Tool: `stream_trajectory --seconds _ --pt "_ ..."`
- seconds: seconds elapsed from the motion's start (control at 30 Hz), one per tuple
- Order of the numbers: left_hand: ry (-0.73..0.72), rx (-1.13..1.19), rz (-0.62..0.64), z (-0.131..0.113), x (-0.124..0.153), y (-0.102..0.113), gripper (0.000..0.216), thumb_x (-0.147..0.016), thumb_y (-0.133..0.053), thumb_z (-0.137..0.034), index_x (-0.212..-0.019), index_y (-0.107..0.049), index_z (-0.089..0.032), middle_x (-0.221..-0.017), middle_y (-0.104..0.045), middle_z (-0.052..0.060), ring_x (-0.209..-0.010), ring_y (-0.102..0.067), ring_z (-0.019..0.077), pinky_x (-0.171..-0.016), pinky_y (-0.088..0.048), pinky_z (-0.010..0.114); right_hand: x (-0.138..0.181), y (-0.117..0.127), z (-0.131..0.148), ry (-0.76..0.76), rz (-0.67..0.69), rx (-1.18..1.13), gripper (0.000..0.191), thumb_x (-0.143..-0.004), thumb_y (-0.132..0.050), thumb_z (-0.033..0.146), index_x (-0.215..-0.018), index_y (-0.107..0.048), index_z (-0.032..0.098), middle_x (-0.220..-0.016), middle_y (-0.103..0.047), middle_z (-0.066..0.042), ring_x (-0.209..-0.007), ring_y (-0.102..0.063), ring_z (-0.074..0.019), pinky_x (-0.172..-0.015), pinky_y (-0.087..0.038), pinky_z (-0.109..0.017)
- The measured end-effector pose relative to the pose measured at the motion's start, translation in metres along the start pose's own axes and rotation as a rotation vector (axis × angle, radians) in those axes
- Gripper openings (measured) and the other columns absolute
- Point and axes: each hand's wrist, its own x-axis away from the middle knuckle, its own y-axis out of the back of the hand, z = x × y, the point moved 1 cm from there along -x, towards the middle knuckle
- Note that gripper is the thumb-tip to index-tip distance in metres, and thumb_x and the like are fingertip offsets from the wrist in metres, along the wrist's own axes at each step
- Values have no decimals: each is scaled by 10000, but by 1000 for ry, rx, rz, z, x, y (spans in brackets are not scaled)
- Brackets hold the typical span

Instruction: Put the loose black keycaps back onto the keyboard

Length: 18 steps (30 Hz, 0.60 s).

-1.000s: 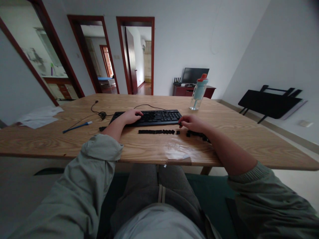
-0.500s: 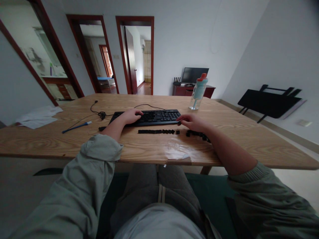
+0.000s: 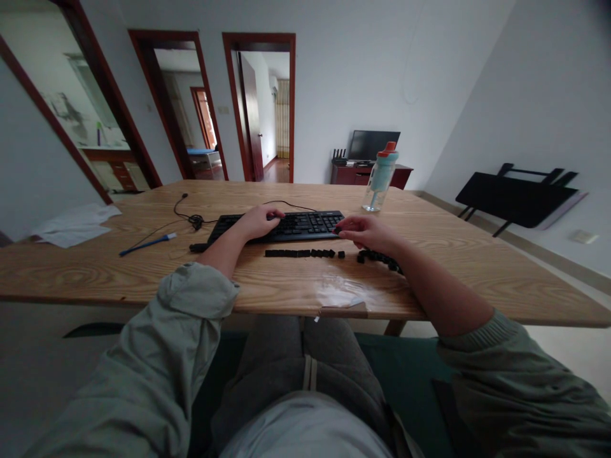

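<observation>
A black keyboard (image 3: 305, 224) lies across the middle of the table. My left hand (image 3: 260, 222) rests over its left half, fingers apart and holding nothing that I can see. At the keyboard's right front edge, my right hand (image 3: 367, 232) pinches a small black keycap (image 3: 337, 231) between thumb and fingers. In front of the keyboard runs a row of loose black keycaps (image 3: 287, 253), with a single keycap (image 3: 341, 254) at its right end. A pile of more keycaps (image 3: 379, 257) sits below my right hand, partly hidden by the wrist.
A clear bottle with a red lid (image 3: 379, 178) stands behind my right hand. To the left lie a blue-handled brush (image 3: 147, 244), a coiled black cable (image 3: 195, 221) and white paper (image 3: 76, 224). Clear tape (image 3: 338, 292) covers the wooden table's (image 3: 267, 289) front edge.
My right hand has moved slightly left and up, bringing the keycap to the keyboard's right edge. My left hand has shifted a little right over the keys.
</observation>
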Motion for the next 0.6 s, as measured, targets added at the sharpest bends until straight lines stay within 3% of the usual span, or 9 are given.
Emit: stream_trajectory --seconds 0.1,0.2,0.37,0.6 --pt "-116 67 -58 -20 1 -2 317 -821 -614 -316 -1074 -743 -176 -1063 -751 64 -986 -672 206 -924 -510 320 -3 -2 -1 31 -30 -9 430 -711 -757 475 -1004 -638 183 -823 -700 -39 -531 -481 -94 -462 -366 -237" --pt "-144 76 -111 -32 1 -3 294 -846 -601 -329 -1054 -749 -182 -1051 -754 62 -962 -670 203 -911 -512 329 -7 2 -6 112 -154 84 357 -729 -723 446 -952 -654 178 -814 -680 -34 -617 -527 -124 -516 -398 -247" --pt "-33 50 -132 -12 0 2 283 -847 -590 -299 -1036 -758 -174 -982 -760 66 -855 -667 193 -853 -525 320 -19 16 -20 135 -306 243 221 -753 -659 333 -892 -677 164 -834 -689 -48 -695 -580 -158 -617 -459 -280" --pt "66 24 -106 9 -3 5 274 -829 -587 -276 -1004 -764 -162 -921 -757 70 -816 -666 195 -799 -525 304 -63 26 -5 10 -308 488 156 -802 -655 267 -881 -738 160 -853 -728 -64 -745 -620 -172 -687 -480 -285"
